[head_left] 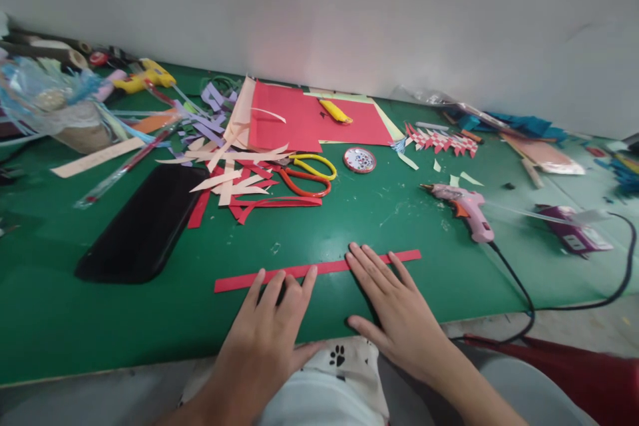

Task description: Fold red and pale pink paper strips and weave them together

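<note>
A long red paper strip (319, 269) lies flat on the green table (399, 226), near its front edge. My left hand (269, 326) rests on the table with fingers stretched out, its fingertips on the strip's middle. My right hand (394, 309) lies flat beside it, fingers spread, its fingertips touching the strip further right. Neither hand grips anything.
Behind the strip lie orange-and-yellow scissors (304, 176), a heap of cut paper strips (234, 173), red paper sheets (309, 121) with a yellow cutter (335, 111), and a round tin (359, 160). A black tray (144, 226) sits left; a pink glue gun (466, 210) with cable right.
</note>
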{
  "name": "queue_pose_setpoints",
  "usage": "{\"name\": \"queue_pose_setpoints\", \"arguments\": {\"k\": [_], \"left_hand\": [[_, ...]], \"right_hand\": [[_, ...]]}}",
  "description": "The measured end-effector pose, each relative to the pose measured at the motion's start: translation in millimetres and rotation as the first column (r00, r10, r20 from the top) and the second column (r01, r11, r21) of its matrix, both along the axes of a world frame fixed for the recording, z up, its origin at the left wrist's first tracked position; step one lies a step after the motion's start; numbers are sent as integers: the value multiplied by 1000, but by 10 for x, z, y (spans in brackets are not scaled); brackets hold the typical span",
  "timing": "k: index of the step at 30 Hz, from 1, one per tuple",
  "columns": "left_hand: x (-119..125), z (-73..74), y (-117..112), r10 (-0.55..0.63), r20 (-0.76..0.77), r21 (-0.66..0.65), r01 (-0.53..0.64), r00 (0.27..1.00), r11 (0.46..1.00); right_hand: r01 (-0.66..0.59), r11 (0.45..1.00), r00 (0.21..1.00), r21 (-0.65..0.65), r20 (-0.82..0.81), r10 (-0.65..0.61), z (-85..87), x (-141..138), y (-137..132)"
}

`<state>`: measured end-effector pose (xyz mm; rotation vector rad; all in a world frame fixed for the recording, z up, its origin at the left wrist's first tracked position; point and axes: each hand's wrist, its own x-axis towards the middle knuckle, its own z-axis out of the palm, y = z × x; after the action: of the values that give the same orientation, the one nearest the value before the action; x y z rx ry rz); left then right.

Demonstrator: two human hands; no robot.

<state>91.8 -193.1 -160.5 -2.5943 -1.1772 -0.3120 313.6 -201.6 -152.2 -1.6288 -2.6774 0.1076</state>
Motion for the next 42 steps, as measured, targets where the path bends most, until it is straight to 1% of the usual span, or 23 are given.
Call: {"name": "queue_pose_setpoints", "arguments": {"k": [3,5,9,11,15,18,20,23,25,27,30,32,34,37,40,42], "left_hand": [[-2,9,-5,5,33,-33,-4,999,999],[-1,9,-14,31,68,-59,-26,997,998],[-63,1,-41,74,94,-105,-64,993,992],[-158,-8,-55,67,63,-109,-60,996,992],[-427,-31,-81,72,19,-119,-69,997,990],[-583,-36,-98,98,16,-73,-97,995,993],[-637,-34,-106,98,5,-35,-98,995,995],[-670,-32,-111,86,-33,-11,-86,996,996],[-683,-35,-106,90,-48,3,-90,995,996],[-696,-34,-92,61,-56,28,-59,997,998],[-703,-26,-66,5,-58,52,-2,998,999],[-692,-26,-56,13,-48,53,-10,999,999],[-677,-37,-55,28,-21,69,-26,999,997],[-665,-61,-63,20,8,94,-20,1000,995],[-679,-76,-67,15,8,90,-16,1000,996],[-697,-85,-66,7,6,79,-8,1000,997]], "right_hand": [[45,999,999,-3,28,-45,-12,161,-45],[64,998,997,2,35,-64,-21,239,-74],[79,997,996,19,27,-79,-33,308,-107],[78,997,997,23,20,-78,-39,313,-110],[82,996,996,30,21,-83,-45,303,-110],[91,995,995,47,36,-93,-40,280,-119],[103,992,994,73,34,-106,-32,240,-129],[122,985,992,122,-3,-123,-7,94,-133],[101,987,995,127,-41,-96,25,-87,-123],[22,996,996,92,-87,-14,63,-328,-106],[-114,992,979,47,-167,120,105,-708,-78],[-159,987,964,13,-214,158,110,-888,-64],[-161,987,959,-30,-240,149,101,-957,-58],[-115,991,968,-72,-234,96,71,-854,-66],[-31,998,982,-62,-187,19,33,-604,-91],[27,999,989,-30,-147,-31,4,-420,-114]]}}
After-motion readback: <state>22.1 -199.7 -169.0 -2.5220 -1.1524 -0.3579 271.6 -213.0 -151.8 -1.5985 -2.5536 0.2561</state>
